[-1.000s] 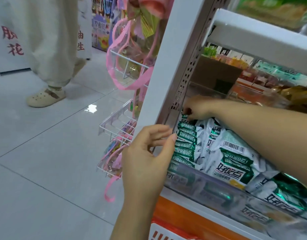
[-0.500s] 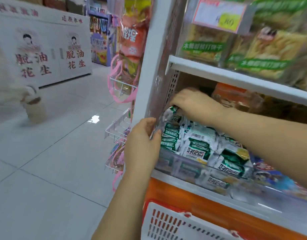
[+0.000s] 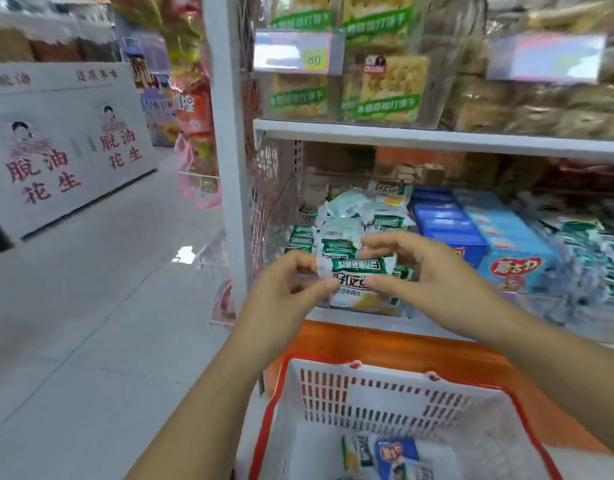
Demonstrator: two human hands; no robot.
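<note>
Both hands hold one green-and-white snack packet [image 3: 357, 271] between them, in the air in front of the lower shelf [image 3: 361, 318] and above the far end of the basket [image 3: 385, 400]. The left hand [image 3: 284, 289] pinches the packet's left edge between thumb and curled fingers. The right hand [image 3: 433, 271] grips the right side, with fingers over the top and the thumb pressed against the front. The packet faces the camera with its print upside down (the picture is blurred, so the small lettering cannot be read).

Behind the packet, on the lower shelf, lies a loose pile of matching packets [image 3: 354, 213]. Just to the right of that pile stand rows of blue boxes [image 3: 447, 220]. The shelf above carries clear packs of crackers [image 3: 388, 88] with green labels, and a price tag [image 3: 295, 51] hangs in front of them.

The basket is white with a red rim. In it lie a green-and-white packet [image 3: 355, 452] and a blue packet [image 3: 395, 452], touching side by side. To the left runs a pale tiled floor [image 3: 91, 306], past a white panel with red characters [image 3: 66, 143].
</note>
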